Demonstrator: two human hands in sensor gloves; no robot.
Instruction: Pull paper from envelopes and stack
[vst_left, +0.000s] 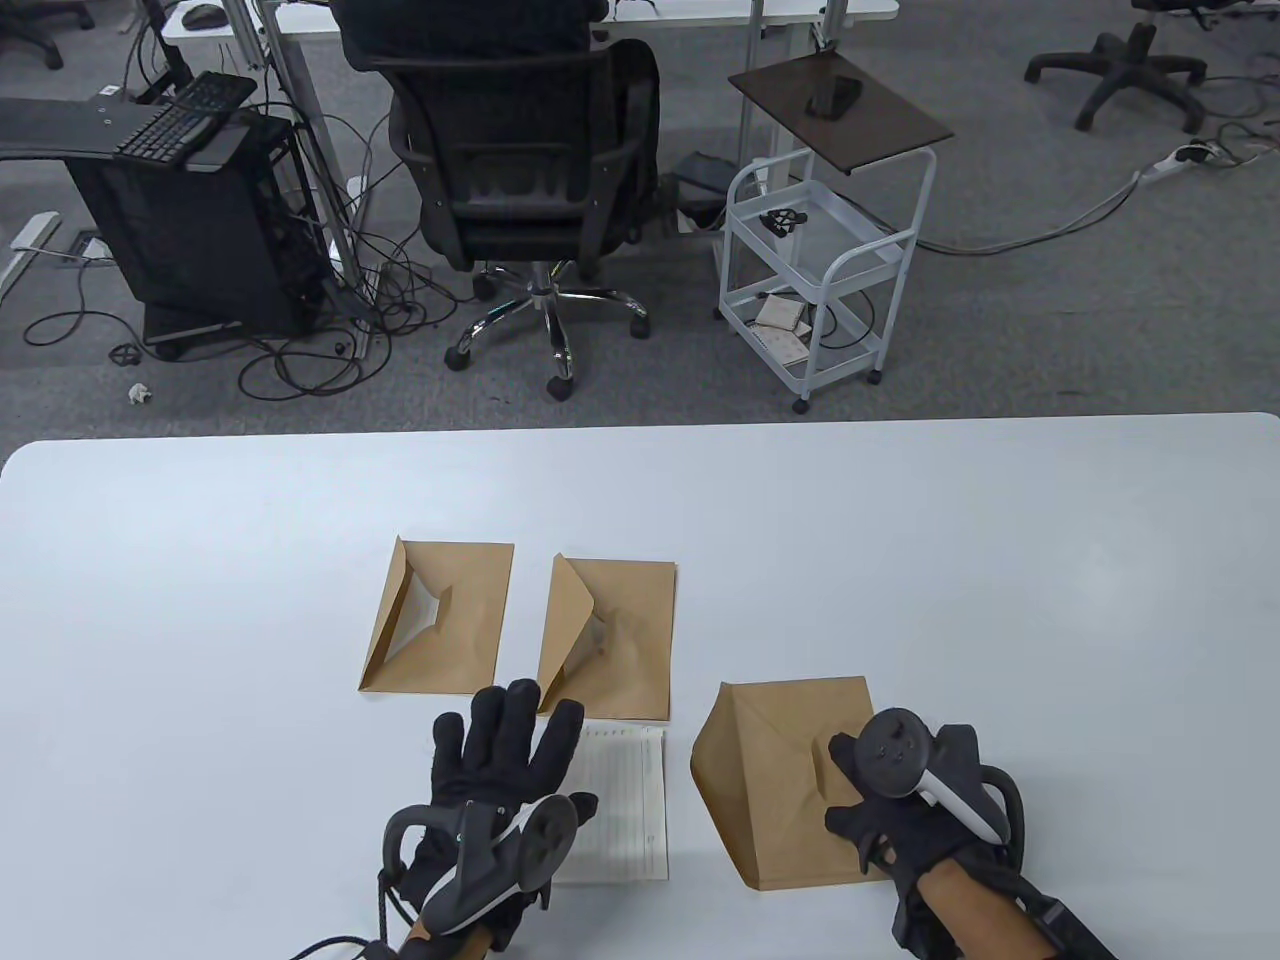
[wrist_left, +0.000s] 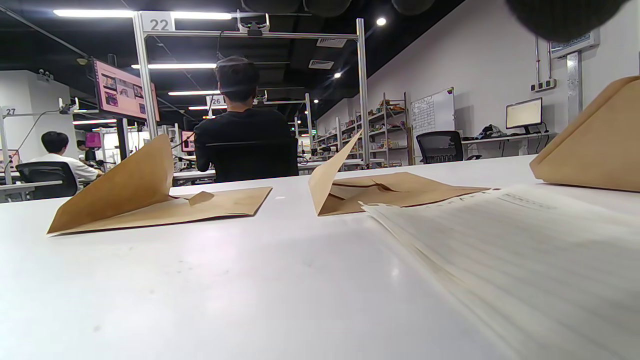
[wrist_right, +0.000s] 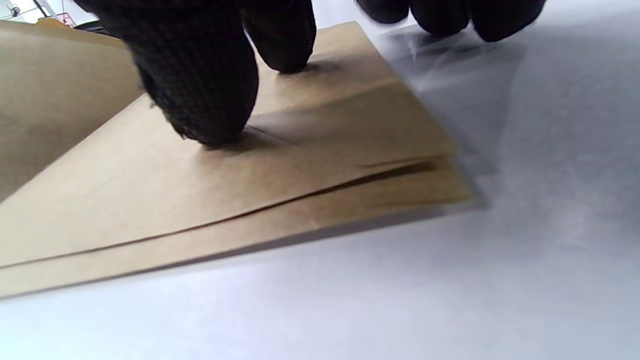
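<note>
the right hand (vst_left: 905, 800) presses spread fingers (wrist_right: 200, 95) on the thin, light envelope (vst_left: 780, 790), which probably slides easily; left hand (vst_left: 500, 780) lies flat, fingers apart, on the paper (vst_left: 620, 810).

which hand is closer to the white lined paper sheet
Left. The left hand rests flat on the white lined paper sheet; the right hand presses the big brown paper envelope beside it.
</note>
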